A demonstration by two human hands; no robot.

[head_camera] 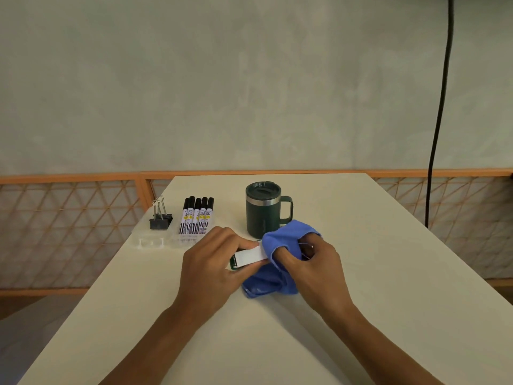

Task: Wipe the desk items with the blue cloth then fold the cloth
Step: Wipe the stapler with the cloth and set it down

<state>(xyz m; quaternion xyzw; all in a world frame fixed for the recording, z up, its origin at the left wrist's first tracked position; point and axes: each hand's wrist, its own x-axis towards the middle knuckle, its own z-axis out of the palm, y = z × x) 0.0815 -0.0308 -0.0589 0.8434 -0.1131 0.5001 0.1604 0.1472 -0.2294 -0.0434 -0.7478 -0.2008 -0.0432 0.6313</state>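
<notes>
Two grips mid-desk [277, 345]: left hand [211, 262] fingers around white item [249, 255], right hand [319, 266] fingers around blue cloth [280, 240].

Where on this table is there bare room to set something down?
Bare table lies right of the green mug and right hand, and in front between the forearms. Crowded: binder clips and markers far left, blue cloth mid-table.

The bare left arm [166, 329] and the bare right arm [374, 334] show down to the bottom edge. The left hand [211, 262] and right hand [319, 262] are bare too, with long slim fingers [230, 240].
</notes>
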